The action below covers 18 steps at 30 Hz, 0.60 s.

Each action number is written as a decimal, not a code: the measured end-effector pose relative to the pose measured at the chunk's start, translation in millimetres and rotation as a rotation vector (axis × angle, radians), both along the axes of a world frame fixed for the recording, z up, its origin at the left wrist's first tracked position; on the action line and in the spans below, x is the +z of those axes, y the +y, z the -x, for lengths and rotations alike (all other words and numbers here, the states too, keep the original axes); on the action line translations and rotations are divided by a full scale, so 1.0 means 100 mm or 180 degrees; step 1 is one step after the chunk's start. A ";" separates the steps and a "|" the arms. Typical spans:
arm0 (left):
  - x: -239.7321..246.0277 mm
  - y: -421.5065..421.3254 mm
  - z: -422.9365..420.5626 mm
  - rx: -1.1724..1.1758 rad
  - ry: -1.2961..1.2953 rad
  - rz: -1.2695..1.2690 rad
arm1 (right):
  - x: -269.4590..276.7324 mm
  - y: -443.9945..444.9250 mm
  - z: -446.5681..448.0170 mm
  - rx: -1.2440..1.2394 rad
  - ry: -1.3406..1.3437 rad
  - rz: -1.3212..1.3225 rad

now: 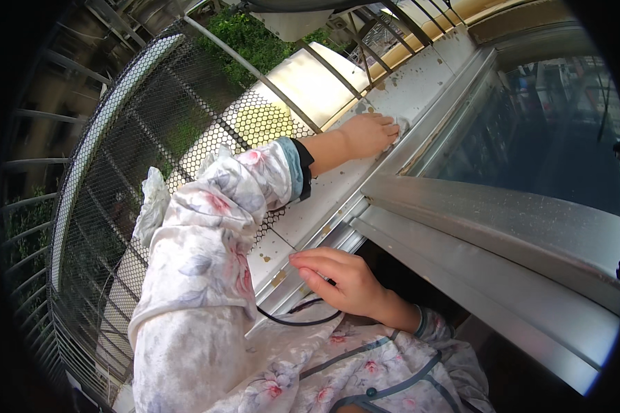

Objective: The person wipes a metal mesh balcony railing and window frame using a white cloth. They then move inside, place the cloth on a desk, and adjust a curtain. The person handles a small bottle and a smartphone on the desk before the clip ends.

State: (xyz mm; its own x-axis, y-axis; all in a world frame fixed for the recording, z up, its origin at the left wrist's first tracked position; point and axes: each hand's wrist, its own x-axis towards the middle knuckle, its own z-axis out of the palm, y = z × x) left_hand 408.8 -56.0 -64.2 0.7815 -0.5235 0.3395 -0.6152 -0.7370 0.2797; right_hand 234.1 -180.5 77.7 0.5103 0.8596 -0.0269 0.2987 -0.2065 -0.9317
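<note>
My left hand [369, 135] reaches out past the window frame, palm down on a white ledge [294, 219] spotted with brown stains. Its fingers press on a crumpled whitish cloth or wipe [403, 125], mostly hidden under them, beside the metal frame. My right hand [341, 279] is close to my body, above the aluminium window track [289, 279], its fingers lightly bent and the thumb a little apart; nothing shows in it. A thin black cable [305, 323] loops just below that hand. Both arms wear floral sleeves, the left one pushed up to the forearm.
A sliding window with a metal frame [485, 206] and dark glass [542, 134] stands at the right. Metal bars [253, 72] and black hexagonal mesh [150, 129] enclose the outer side at the left. A crumpled pale plastic piece [154, 201] lies by my left sleeve. Plants show beyond the bars.
</note>
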 end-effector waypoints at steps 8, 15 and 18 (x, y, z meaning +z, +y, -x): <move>0.25 0.31 1.24 -0.0104 0.0193 0.0006 | 0.12 -0.13 0.14 0.0118 -0.0121 -0.0351; 0.62 0.57 2.72 0.0015 0.0693 -0.0451 | 0.12 -0.19 0.36 0.0501 -0.0096 -0.0397; 0.62 0.63 2.94 0.0067 0.0628 -0.0429 | 0.12 -0.23 0.42 0.0520 -0.0157 -0.0462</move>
